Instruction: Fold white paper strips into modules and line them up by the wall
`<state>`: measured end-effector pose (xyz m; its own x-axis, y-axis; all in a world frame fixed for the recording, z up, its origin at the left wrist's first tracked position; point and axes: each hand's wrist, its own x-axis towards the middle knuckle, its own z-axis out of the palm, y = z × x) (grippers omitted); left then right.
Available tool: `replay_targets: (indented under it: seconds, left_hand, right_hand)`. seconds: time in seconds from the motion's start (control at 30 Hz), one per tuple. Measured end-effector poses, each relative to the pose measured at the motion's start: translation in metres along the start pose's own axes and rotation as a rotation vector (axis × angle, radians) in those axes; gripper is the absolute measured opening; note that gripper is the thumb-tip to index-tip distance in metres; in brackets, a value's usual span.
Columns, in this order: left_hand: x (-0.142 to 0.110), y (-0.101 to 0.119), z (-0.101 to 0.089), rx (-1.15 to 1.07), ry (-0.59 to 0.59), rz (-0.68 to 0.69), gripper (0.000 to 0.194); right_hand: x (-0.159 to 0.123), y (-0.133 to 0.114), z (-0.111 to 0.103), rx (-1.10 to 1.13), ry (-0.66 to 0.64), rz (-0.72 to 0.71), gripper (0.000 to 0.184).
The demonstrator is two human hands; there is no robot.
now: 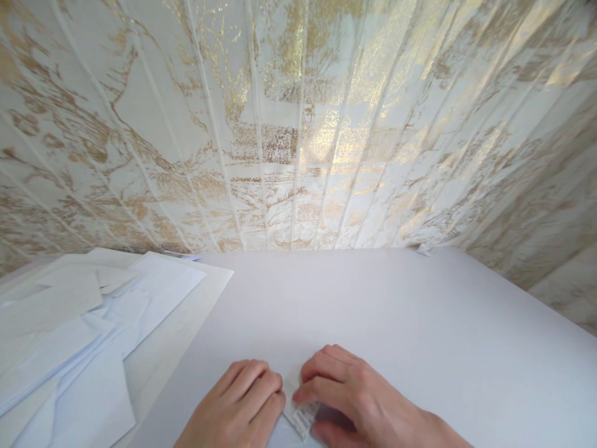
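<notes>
A small folded piece of paper, white with some printed text on its lower part, lies on the white tabletop between my hands. My left hand is closed, its fingers curled together and their tips at the paper's left edge. From the other side, my right hand grips the paper with bent fingers on top and the thumb near its lower right edge. The fingers cover part of the paper, so its full outline is hidden.
A loose pile of white paper sheets and folded pieces spreads over the table's left side. Behind the white table hangs a white and gold patterned curtain. A small whitish scrap sits at the back edge.
</notes>
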<state>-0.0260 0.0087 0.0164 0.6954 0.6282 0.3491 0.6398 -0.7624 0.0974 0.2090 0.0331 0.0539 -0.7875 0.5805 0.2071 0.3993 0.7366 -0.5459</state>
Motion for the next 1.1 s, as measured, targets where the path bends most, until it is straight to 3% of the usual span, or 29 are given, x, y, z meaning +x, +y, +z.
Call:
replay_targets:
  seconds: [0.23,0.5,0.7,0.9,1.1]
  left_hand:
    - [0.002,0.001,0.002,0.075,0.007,-0.015,0.014]
    - [0.003,0.006,0.000,0.110,-0.009,-0.112,0.018]
    - [0.011,0.010,-0.002,-0.050,0.024,-0.305,0.015]
    - [0.017,0.007,-0.001,-0.251,0.017,-0.381,0.018]
    - [0.015,0.010,0.001,-0.264,0.086,-0.393,0.017]
  right_hand:
    - [-0.003,0.003,0.004,0.023,0.054,0.033,0.012]
    - [-0.002,0.006,0.003,-0.095,0.093,0.078,0.019]
    - [0.004,0.010,0.009,0.028,0.129,0.321,0.018]
    - [0.003,0.012,0.008,0.099,0.122,0.295,0.012]
    - [0.006,0.011,0.008,0.098,0.140,0.362,0.018]
